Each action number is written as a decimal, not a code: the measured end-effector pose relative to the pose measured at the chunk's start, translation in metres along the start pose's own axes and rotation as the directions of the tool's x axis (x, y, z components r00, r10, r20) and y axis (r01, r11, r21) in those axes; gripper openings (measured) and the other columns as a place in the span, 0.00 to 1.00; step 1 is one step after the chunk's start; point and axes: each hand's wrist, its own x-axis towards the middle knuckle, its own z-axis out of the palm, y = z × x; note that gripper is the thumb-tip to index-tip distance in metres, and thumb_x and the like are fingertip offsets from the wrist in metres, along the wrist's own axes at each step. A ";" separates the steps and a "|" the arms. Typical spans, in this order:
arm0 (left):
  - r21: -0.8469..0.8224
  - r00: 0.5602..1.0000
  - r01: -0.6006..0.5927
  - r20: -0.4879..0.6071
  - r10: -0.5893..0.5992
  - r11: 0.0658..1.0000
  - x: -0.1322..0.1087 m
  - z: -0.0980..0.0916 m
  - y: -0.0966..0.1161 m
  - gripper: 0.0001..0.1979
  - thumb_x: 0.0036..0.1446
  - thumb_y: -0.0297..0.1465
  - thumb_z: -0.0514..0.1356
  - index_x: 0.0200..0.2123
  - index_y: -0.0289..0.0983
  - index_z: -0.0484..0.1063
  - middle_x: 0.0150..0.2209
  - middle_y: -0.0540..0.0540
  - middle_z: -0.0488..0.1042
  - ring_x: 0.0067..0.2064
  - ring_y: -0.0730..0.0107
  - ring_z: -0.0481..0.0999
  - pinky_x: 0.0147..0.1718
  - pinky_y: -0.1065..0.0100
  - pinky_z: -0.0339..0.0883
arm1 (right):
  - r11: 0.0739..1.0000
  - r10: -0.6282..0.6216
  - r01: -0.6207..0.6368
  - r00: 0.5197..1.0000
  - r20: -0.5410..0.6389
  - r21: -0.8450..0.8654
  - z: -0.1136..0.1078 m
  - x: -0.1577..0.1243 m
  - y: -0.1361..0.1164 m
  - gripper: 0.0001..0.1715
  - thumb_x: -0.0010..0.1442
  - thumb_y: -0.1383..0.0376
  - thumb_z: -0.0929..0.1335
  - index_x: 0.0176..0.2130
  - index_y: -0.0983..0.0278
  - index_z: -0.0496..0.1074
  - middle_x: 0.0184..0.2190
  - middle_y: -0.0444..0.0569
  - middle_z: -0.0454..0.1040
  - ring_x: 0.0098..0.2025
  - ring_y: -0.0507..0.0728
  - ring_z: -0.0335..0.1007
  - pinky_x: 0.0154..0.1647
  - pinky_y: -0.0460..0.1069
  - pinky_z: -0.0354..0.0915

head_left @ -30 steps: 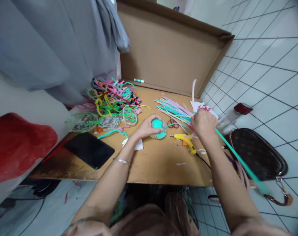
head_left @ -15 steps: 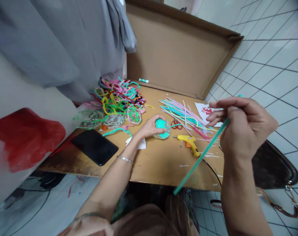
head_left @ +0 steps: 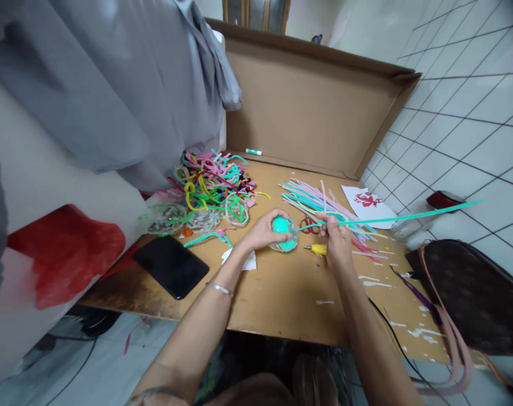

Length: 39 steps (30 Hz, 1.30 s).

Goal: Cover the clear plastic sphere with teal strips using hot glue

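My left hand (head_left: 268,230) is wrapped round a clear, round object with a turquoise middle (head_left: 283,232), held low over the table. A short turquoise stem sticks out of its right side toward my right hand (head_left: 334,237). That hand pinches a long turquoise pipe cleaner (head_left: 412,216), which stretches out to the right. Beneath the right hand lies a yellow glue gun (head_left: 318,248), its handle hidden. Red scissors (head_left: 309,225) rest between the hands, partly covered. A bundle of pastel pipe cleaners (head_left: 307,194) lies just behind them.
Tangled colourful pipe cleaners (head_left: 214,175) and a black tablet (head_left: 171,267) lie at the left. Cardboard (head_left: 298,101) stands at the back. A brown bag (head_left: 472,293) and a paper with a red figure (head_left: 366,206) are at the right; a black cord crosses the table's right part.
My right hand has moved left and down to the table's middle, beside the round object. The long pipe cleaner has swung from pointing down-left to pointing right. My left hand keeps its hold.
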 end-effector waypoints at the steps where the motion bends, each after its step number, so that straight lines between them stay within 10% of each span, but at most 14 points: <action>1: -0.001 1.000 0.010 0.002 -0.010 1.000 0.000 0.000 0.000 0.26 0.40 0.36 0.68 0.43 0.36 0.66 0.48 0.46 0.72 0.46 0.65 0.72 0.45 0.67 0.66 | 0.998 -0.050 0.049 0.999 -0.016 -0.039 0.003 -0.001 0.001 0.23 0.59 0.48 0.62 0.35 0.65 0.71 0.20 0.38 0.61 0.25 0.49 0.64 0.31 0.46 0.64; 10: -0.058 0.999 -0.031 -0.011 0.031 0.998 0.002 0.003 -0.012 0.25 0.42 0.34 0.68 0.45 0.36 0.66 0.52 0.44 0.69 0.52 0.63 0.70 0.52 0.66 0.63 | 0.922 -0.223 0.215 0.975 0.012 -0.322 0.018 -0.035 0.015 0.08 0.60 0.60 0.63 0.37 0.62 0.68 0.34 0.47 0.75 0.37 0.54 0.73 0.41 0.51 0.67; 16: -0.039 0.998 -0.061 -0.003 0.061 0.997 0.001 0.002 -0.010 0.23 0.43 0.33 0.68 0.43 0.36 0.66 0.52 0.42 0.69 0.53 0.61 0.70 0.53 0.63 0.62 | 0.719 -0.582 0.585 0.802 0.134 -0.375 0.020 -0.036 0.026 0.07 0.59 0.66 0.65 0.35 0.61 0.74 0.34 0.48 0.75 0.36 0.53 0.73 0.38 0.48 0.69; 39: -0.028 0.996 -0.094 -0.007 0.093 0.995 0.002 0.001 -0.009 0.21 0.43 0.33 0.68 0.41 0.35 0.68 0.52 0.40 0.71 0.55 0.58 0.70 0.55 0.61 0.60 | 0.590 -0.739 0.688 0.671 0.063 -0.423 0.030 -0.038 0.038 0.08 0.56 0.73 0.67 0.34 0.61 0.70 0.32 0.47 0.74 0.35 0.52 0.73 0.34 0.47 0.71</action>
